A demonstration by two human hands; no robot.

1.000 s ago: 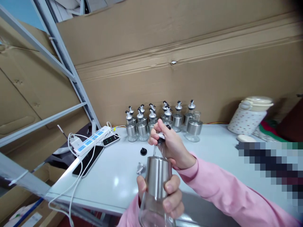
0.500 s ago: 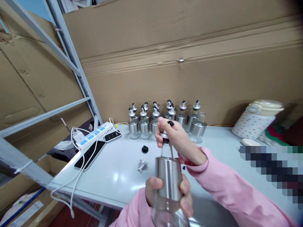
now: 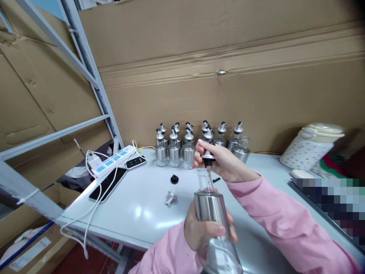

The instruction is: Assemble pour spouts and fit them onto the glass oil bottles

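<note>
My left hand is wrapped round a glass oil bottle with a steel sleeve, held tilted above the table. Its clear neck points up and slightly left. My right hand grips a pour spout with a silver body and black stopper. The stopper is at the rim of the neck, a little to its right; whether its lower end is still inside I cannot tell. On the table lie a black round cap, a silver spout piece and a small black part.
Several spouted bottles stand in rows at the back, beside one without a spout. A power strip, a phone and a small black device lie left. A dotted white jug stands at right.
The spout was seated on the neck; my right hand has raised it to the rim. The bottle has shifted right and tilts more, and my left hand's grip on it has turned.
</note>
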